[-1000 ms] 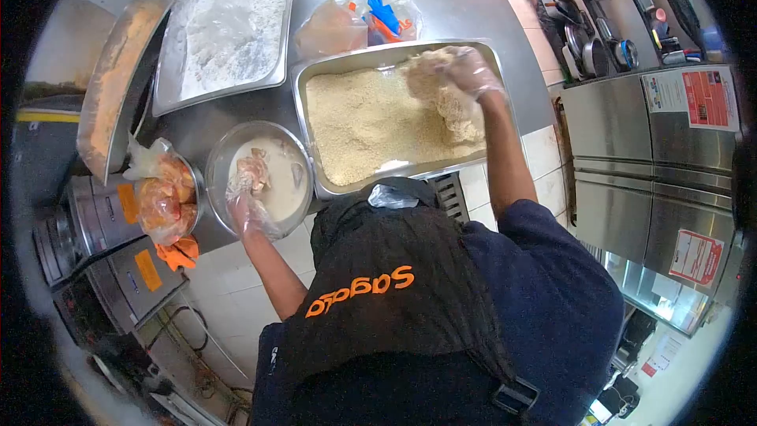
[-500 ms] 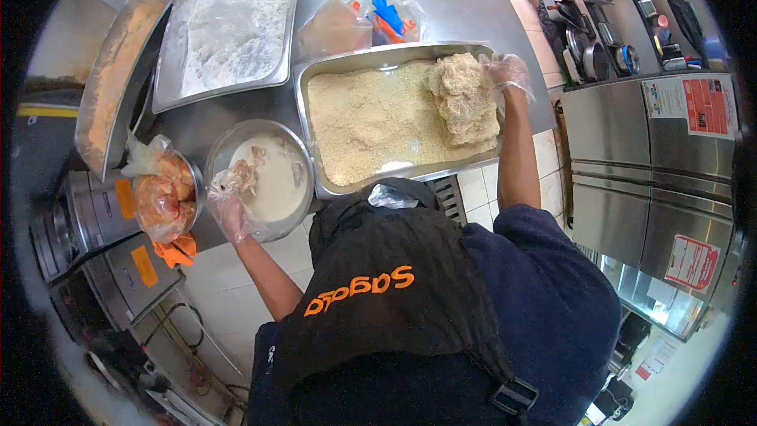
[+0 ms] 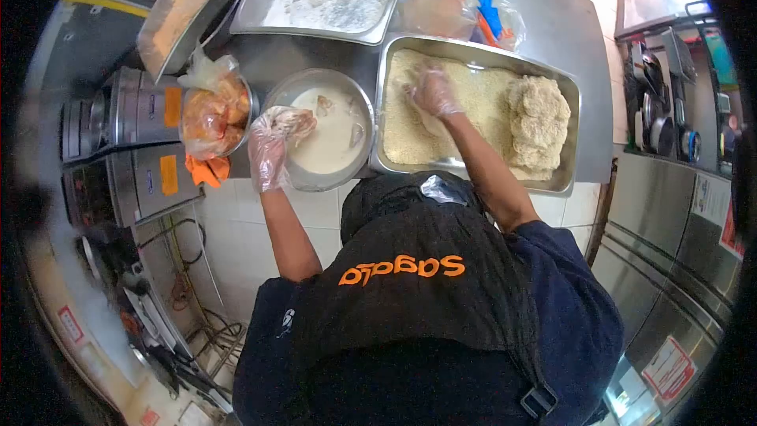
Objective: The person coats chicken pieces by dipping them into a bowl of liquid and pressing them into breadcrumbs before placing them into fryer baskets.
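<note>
- My left hand (image 3: 270, 150) closes its fingers around a wet raw piece (image 3: 292, 124) at the left rim of the bowl (image 3: 317, 76) of white liquid (image 3: 325, 146).
- My right hand (image 3: 433, 92) dips into the crumbs (image 3: 487, 99); its fingertips are hard to make out, so I can't tell whether they pinch anything.
- I see little room left of the bowl, with the bag of pieces (image 3: 214, 117) near; the crumb tray (image 3: 580, 114) sits just beside its right.
- Coated pieces (image 3: 539, 122) crowd that tray's right wall.
- More tabletop (image 3: 564, 20) shows beyond the tray's far right corner.
- The picture's top edge cuts off the flour tray (image 3: 307, 33).
</note>
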Demonstrator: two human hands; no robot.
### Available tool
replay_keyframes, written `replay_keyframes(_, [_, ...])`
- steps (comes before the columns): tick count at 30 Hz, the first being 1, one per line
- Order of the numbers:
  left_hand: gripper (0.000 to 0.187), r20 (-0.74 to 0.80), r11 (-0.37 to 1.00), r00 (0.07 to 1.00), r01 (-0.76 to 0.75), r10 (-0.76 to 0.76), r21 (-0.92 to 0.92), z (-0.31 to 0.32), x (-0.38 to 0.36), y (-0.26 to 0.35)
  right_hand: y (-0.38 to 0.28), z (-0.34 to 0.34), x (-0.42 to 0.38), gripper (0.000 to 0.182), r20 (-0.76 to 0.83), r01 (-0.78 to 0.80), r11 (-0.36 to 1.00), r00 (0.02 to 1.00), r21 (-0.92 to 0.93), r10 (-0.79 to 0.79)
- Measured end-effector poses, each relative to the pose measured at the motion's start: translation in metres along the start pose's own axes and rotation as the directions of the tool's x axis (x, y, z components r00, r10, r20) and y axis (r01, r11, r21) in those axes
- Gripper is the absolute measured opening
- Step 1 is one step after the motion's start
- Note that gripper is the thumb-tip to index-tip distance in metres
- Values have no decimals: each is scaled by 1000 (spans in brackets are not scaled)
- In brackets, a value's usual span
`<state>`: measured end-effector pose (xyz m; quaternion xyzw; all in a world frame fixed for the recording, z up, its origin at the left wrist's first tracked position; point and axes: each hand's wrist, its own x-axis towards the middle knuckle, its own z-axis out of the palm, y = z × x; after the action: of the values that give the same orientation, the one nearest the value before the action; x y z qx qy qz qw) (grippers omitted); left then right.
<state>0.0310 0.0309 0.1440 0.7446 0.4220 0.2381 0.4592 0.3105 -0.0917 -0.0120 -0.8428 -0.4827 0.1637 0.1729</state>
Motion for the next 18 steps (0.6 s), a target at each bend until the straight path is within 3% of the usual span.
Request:
replay_keyframes(1, [11,23,992,999,51,-48,-119,1,-1,12,-5,18,0,40,-121,185,981,974,-51,-190])
replay_keyframes(2, [11,18,992,999,53,-51,-112,-1,-3,11,-9,27,-4,43,-232,350,929,900,-123,-369])
replay_keyframes(3, [11,28,997,999,44,-43,-57,-2,-3,8,-13,23,-12,43,-234,351,929,900,-116,-369])
replay_keyframes(5, [14,59,999,998,22,-25,47,-2,-1,10,-11,11,-30,46,139,390,897,919,-208,-368])
replay_keyframes(6, [14,68,999,997,16,-19,47,-2,0,16,4,18,-35,47,185,429,864,901,-262,-392])
replay_keyframes(8, [10,150,991,986,51,-70,123,0,-1,32,23,16,-43,46,84,357,889,934,-286,-348])
replay_keyframes(10, [11,232,994,968,75,-91,76,9,3,46,48,21,-45,47,-136,238,927,948,-291,-286])
replay_keyframes(12, [13,300,994,947,104,-113,43,18,8,48,58,7,-47,43,-232,158,948,946,-276,-225])
replay_keyframes(13, [16,290,954,955,-138,58,266,26,11,43,61,2,-48,40,-323,94,965,930,-246,-173])
replay_keyframes(14, [19,319,809,921,-358,224,467,33,14,38,60,-9,-52,40,-326,85,966,931,-244,-164])
replay_keyframes(15, [23,383,574,847,-531,368,623,43,13,63,58,-23,-58,36,-419,36,998,907,-43,-51])
replay_keyframes(16, [23,378,852,851,-470,366,231,55,12,91,57,-36,-62,31,-488,3,987,869,160,76])
replay_keyframes(18, [22,520,922,851,-260,78,286,78,21,128,55,-48,-67,27,-559,-21,979,819,201,132])
